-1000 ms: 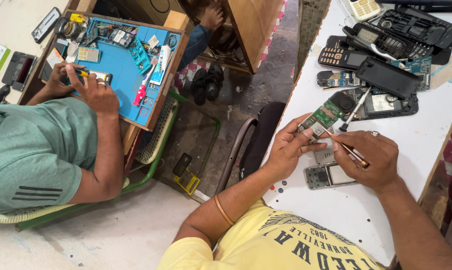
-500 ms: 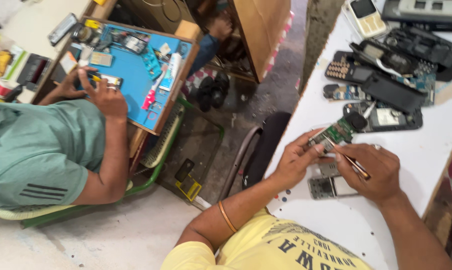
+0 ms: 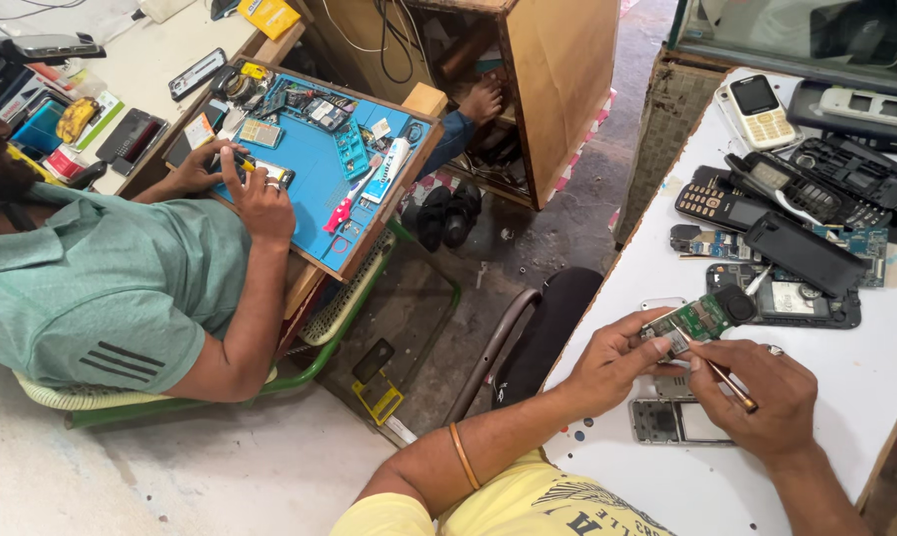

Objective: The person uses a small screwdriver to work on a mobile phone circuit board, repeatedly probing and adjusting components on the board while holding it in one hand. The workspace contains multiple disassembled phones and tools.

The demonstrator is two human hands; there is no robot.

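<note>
- Head view, lower right of the frame: the left hand [image 3: 612, 362] pinches a small green circuit board [image 3: 699, 318] by its near end, fingers closed on it, holding it just above the white surface [image 3: 865, 397].
- The right hand [image 3: 776, 392] is closed around a thin brown-handled tool [image 3: 731, 382], whose tip meets the circuit board near the left thumb.
- Directly below the hands, a grey phone frame [image 3: 672, 421] lies flat on the surface, close to the right hand's knuckles.
- The left forearm carries an orange bangle [image 3: 461, 455]; the yellow shirt [image 3: 508, 501] shows at the bottom edge.
- Right of the board, a dark opened phone body [image 3: 801, 301] lies flat, and above it a black battery cover [image 3: 804, 254] rests at a slant.
- Upper right: a black keypad phone [image 3: 716, 206], a white keypad phone [image 3: 758, 109] and several black phone shells [image 3: 845, 179] are spread over the surface, well apart from the hands.
- Left half of the frame: another person in a green shirt [image 3: 101, 288] sits at a blue work mat [image 3: 314, 169] strewn with small parts, both of that person's hands on a small device [image 3: 260, 171] at the mat's left side.
- Centre: a dark chair [image 3: 538, 333] stands between the two workplaces on the concrete floor [image 3: 587, 213].
</note>
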